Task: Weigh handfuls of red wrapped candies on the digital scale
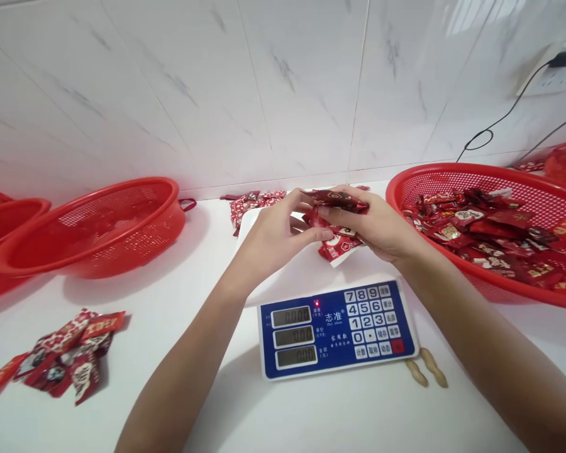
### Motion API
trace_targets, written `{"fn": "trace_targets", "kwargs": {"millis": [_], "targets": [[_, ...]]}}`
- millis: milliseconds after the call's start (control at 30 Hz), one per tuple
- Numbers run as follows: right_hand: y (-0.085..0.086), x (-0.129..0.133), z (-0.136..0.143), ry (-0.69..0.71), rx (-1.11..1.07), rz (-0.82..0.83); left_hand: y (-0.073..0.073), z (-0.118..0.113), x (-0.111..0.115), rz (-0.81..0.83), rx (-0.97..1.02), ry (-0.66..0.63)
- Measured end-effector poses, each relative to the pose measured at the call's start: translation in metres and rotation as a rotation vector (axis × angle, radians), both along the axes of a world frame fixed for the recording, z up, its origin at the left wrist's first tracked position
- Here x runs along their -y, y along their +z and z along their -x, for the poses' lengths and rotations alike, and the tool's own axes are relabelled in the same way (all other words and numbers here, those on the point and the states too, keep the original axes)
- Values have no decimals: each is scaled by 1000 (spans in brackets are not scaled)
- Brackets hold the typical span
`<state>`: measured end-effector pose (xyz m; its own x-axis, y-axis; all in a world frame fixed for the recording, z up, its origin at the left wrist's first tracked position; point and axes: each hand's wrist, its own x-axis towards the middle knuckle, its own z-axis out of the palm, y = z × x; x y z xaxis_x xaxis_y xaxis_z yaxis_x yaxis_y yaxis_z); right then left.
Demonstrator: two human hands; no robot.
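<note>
Both hands meet above the white tray (278,277) of a scale with a blue keypad panel (337,330). My left hand (280,229) has its fingers curled round the left side of several red wrapped packets (342,242). On the right side, my right hand (377,223) grips the same bunch, its thumb over a dark red packet. The panel's three displays appear to read zeros, and a small red light glows. Fingers and packets partly hide one another.
A large red basket (485,176) of red packets stands right; another red basket (89,251) stands left. A small packet pile (70,358) lies front left. Two peanuts (427,368) lie beside the scale. Behind it is a patterned red bag (252,204) against the tiled wall.
</note>
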<state>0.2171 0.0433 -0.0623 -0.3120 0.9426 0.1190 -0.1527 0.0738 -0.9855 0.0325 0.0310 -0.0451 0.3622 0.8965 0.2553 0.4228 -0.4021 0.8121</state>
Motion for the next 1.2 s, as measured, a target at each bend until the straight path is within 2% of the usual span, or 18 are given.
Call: {"fn": "trace_targets", "kwargs": {"millis": [167,300,433,567,767,967,1200], "targets": [[3,2,1,0,-8,-1,4,5,1,-8,-22,29],[6,5,1,-22,-121,-16,1,4,-1,-42,97,27],[7,4,1,-37,-196,-37,2,6,-2,52,180,-15],[6,-1,-3,-91,-227,-9,9,17,-2,53,86,47],[13,-4,-18,-283,-196,12,16,39,-10,27,-145,90],[16,-3,-20,-239,-179,19,16,38,-12,-36,-470,97],[12,-6,-21,-209,-132,-62,15,34,-7,-46,-429,109]]}}
